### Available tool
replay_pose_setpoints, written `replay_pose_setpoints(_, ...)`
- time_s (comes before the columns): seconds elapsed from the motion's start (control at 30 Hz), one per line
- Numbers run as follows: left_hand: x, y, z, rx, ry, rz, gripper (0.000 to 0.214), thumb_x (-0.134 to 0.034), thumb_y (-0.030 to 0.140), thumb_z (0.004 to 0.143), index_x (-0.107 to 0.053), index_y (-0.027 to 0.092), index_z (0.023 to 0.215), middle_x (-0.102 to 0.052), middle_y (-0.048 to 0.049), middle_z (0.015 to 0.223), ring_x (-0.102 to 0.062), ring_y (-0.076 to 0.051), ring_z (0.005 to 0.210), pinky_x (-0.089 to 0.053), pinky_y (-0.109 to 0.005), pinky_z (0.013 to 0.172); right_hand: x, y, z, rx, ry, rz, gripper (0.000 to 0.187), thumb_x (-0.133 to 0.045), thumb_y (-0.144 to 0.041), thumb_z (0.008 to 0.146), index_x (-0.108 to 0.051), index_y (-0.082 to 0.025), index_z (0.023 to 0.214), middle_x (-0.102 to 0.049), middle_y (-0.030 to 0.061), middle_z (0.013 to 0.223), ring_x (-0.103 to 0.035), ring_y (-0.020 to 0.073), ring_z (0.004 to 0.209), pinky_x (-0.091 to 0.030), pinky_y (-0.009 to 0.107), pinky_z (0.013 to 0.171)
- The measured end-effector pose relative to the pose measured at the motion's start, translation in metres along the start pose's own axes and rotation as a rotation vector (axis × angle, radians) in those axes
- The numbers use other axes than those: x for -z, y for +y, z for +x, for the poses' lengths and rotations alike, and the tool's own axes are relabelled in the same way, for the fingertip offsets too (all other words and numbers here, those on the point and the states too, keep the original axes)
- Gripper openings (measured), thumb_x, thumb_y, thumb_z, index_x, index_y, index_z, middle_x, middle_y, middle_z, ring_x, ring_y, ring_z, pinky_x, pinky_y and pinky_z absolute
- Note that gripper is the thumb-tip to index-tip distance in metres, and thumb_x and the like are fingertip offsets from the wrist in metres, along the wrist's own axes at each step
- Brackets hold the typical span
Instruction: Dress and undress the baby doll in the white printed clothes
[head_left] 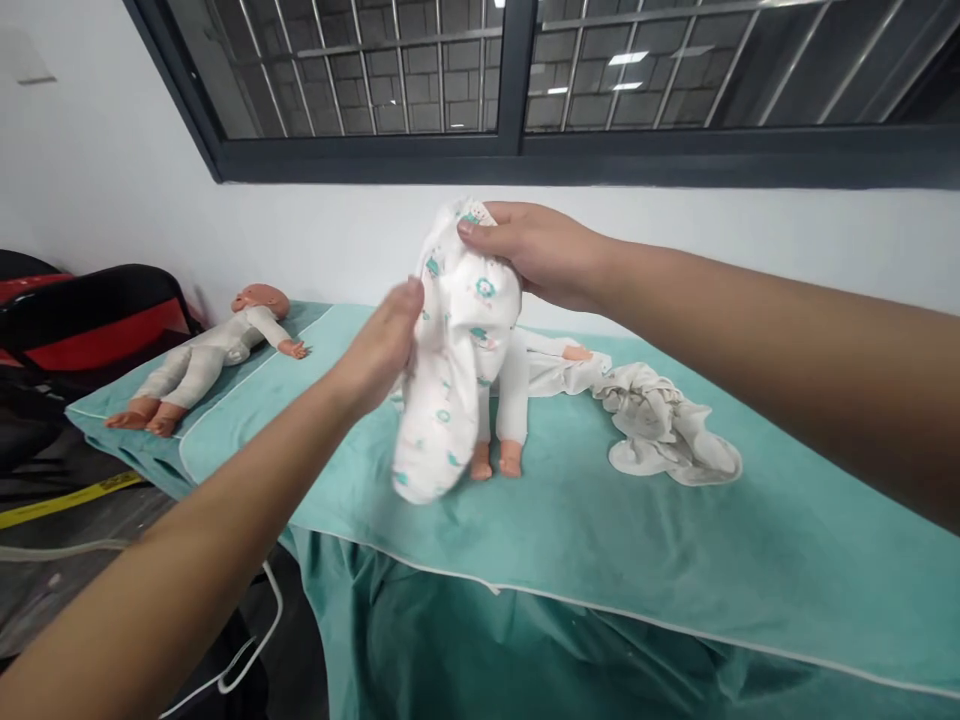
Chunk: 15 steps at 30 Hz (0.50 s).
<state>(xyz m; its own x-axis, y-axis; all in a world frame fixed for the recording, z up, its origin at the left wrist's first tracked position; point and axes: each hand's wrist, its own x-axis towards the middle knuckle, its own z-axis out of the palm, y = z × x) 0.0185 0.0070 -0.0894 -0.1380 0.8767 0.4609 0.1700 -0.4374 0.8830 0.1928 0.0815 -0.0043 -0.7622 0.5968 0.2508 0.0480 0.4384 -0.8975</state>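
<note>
A white baby garment (450, 380) with a green and pink print hangs bunched up in front of me. My right hand (540, 250) pinches its top edge, thumb in front. At the garment's left side is my left hand (386, 345), slightly blurred, closed on the edge with its fingers partly hidden by the cloth. Behind the garment a baby doll (513, 400) in white lies on the table, its feet toward me. The cloth hides the doll's head and most of its body.
Crumpled white clothing (667, 430) lies right of the doll. A second baby doll (210, 355) lies on the left of the green-covered table (600, 560). Black and red chairs (105, 310) stand at the left, with a white cable (262, 640) below. A barred window is behind.
</note>
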Motion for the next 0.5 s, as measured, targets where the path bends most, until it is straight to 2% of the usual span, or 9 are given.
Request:
replay_pose_setpoints(0.07, -0.006, -0.004, -0.016, 0.099, -0.152, -0.058, 0.054, -0.064, 0.058, 0.080, -0.061, 0.018, 0.116, -0.065, -0.0098, 0.119, -0.057, -0.029, 0.118, -0.046, -0.040, 0.099, -0.002, 0.012, 0.012, -0.017, 0.092, -0.004, 0.025, -0.054, -0.037, 0.096, -0.057, -0.012, 0.096, -0.061, 0.0025, 0.088, -0.061, 0.0133, 0.083, -0.051, 0.029, 0.077)
replay_pose_setpoints(0.1, -0.008, -0.007, -0.022, 0.154, -0.190, -0.075, 0.056, -0.071, 0.054, 0.075, -0.062, 0.018, 0.117, -0.067, -0.0095, 0.118, -0.059, -0.030, 0.115, -0.047, -0.040, 0.097, -0.003, 0.021, 0.018, -0.040, 0.121, -0.017, 0.023, -0.054, -0.035, 0.096, -0.057, -0.013, 0.095, -0.061, 0.0027, 0.086, -0.060, 0.0133, 0.080, -0.051, 0.028, 0.075)
replay_pose_setpoints(0.13, -0.010, -0.012, -0.027, 0.215, -0.179, -0.089, 0.057, -0.075, 0.050, 0.071, -0.062, 0.018, 0.117, -0.068, -0.0093, 0.116, -0.062, -0.030, 0.109, -0.049, -0.040, 0.093, -0.004, 0.033, 0.022, -0.072, 0.142, -0.039, 0.021, -0.054, -0.034, 0.095, -0.057, -0.013, 0.093, -0.061, 0.0029, 0.085, -0.060, 0.0134, 0.078, -0.051, 0.028, 0.074)
replay_pose_setpoints(0.23, -0.013, -0.039, -0.032, 0.426, -0.008, -0.190, 0.053, -0.077, 0.042, 0.067, -0.063, 0.016, 0.112, -0.071, -0.0098, 0.104, -0.067, -0.028, 0.090, -0.052, -0.036, 0.078, -0.004, 0.079, 0.031, -0.222, 0.190, -0.186, 0.018, -0.057, -0.031, 0.092, -0.057, -0.014, 0.085, -0.062, 0.0044, 0.085, -0.058, 0.0141, 0.075, -0.050, 0.027, 0.071)
replay_pose_setpoints(0.33, -0.015, -0.083, -0.030, 0.615, 0.108, -0.236, 0.047, -0.071, 0.032, 0.065, -0.061, 0.013, 0.107, -0.070, -0.0118, 0.095, -0.068, -0.028, 0.083, -0.053, -0.037, 0.068, -0.004, 0.134, 0.033, -0.367, 0.146, -0.389, 0.018, -0.059, -0.034, 0.089, -0.060, -0.016, 0.089, -0.065, 0.0073, 0.097, -0.061, 0.0183, 0.088, -0.050, 0.030, 0.079)
replay_pose_setpoints(0.4, -0.014, -0.115, -0.027, 0.667, 0.202, -0.086, 0.041, -0.066, 0.026, 0.064, -0.059, 0.012, 0.102, -0.067, -0.0147, 0.100, -0.067, -0.031, 0.092, -0.054, -0.041, 0.073, 0.000, 0.170, 0.033, -0.388, 0.142, -0.558, 0.027, -0.061, -0.038, 0.087, -0.061, -0.017, 0.103, -0.064, 0.0105, 0.115, -0.059, 0.0243, 0.107, -0.047, 0.036, 0.093)
replay_pose_setpoints(0.47, -0.012, -0.142, -0.022, 0.653, 0.325, 0.110, 0.038, -0.064, 0.019, 0.062, -0.057, 0.013, 0.099, -0.061, -0.0182, 0.118, -0.058, -0.034, 0.115, -0.051, -0.046, 0.089, 0.007, 0.203, 0.035, -0.399, 0.201, -0.660, 0.042, -0.062, -0.038, 0.085, -0.056, -0.015, 0.120, -0.051, 0.0158, 0.137, -0.043, 0.0318, 0.130, -0.037, 0.044, 0.107)
replay_pose_setpoints(0.5, -0.011, -0.153, -0.019, 0.605, 0.359, 0.205, 0.039, -0.064, 0.017, 0.061, -0.057, 0.014, 0.099, -0.055, -0.0187, 0.129, -0.048, -0.035, 0.128, -0.046, -0.048, 0.099, 0.012, 0.218, 0.037, -0.405, 0.242, -0.695, 0.049, -0.062, -0.038, 0.085, -0.052, -0.013, 0.126, -0.043, 0.0174, 0.145, -0.034, 0.0343, 0.137, -0.031, 0.047, 0.111)
